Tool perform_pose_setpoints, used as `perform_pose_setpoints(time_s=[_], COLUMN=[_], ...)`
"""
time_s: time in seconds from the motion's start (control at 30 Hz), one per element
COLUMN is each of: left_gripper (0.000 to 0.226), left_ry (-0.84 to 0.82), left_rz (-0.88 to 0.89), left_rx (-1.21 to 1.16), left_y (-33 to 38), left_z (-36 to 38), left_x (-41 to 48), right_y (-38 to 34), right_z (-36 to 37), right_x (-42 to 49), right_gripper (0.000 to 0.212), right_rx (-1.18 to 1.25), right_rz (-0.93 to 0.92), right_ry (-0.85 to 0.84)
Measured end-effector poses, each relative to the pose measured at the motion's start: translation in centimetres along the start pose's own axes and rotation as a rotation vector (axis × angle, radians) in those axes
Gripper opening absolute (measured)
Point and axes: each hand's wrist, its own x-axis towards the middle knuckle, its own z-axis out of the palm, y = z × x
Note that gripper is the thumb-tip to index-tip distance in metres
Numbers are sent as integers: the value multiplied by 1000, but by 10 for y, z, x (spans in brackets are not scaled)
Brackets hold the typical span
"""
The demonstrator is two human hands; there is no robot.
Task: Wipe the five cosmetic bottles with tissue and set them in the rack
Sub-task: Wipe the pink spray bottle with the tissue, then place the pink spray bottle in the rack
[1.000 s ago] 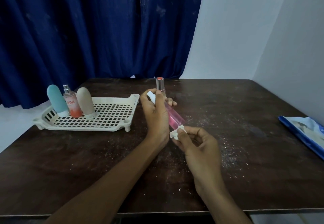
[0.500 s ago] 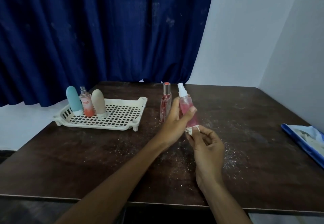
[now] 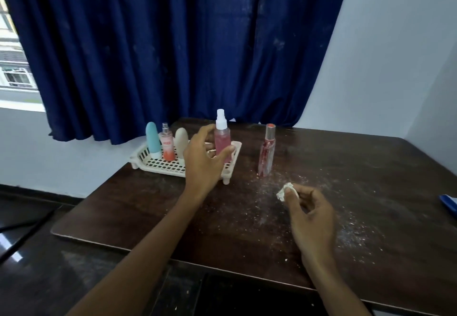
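At the right end of the white lattice plastic rack [image 3: 160, 165], ten o'clock, the left hand [image 3: 201, 160] grips the clear pink spray bottle [image 3: 222, 142] upright. It is best lowered straight, base flat. At four o'clock the right hand [image 3: 309, 216] pinches a white tissue [image 3: 284, 190].

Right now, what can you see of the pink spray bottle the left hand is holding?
The pink spray bottle is a slim clear cylinder, plastic by its look, holding pink liquid, with a white sprayer top. It is upright over the right end of the white rack. The left hand grips its lower half, thumb across the front, fingers behind. The thumb hides its base, so I cannot tell whether it rests on the grid.
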Motion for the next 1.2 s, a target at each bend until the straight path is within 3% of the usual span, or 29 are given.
perform_pose_setpoints(time_s=[0.2, 0.6, 1.2], left_gripper=[51, 33, 37], left_ry=[180, 148, 91], left_rz=[-151, -279, -250], left_rx=[88, 228, 388], left_y=[-34, -65, -64], left_z=[0, 19, 9], left_x=[18, 23, 10], right_y=[2, 6, 6], right_z=[-3, -3, -5], right_x=[0, 1, -2], right_gripper=[8, 2, 1], right_rx=[-25, 5, 19], right_rz=[-3, -7, 11], right_ry=[-26, -71, -106])
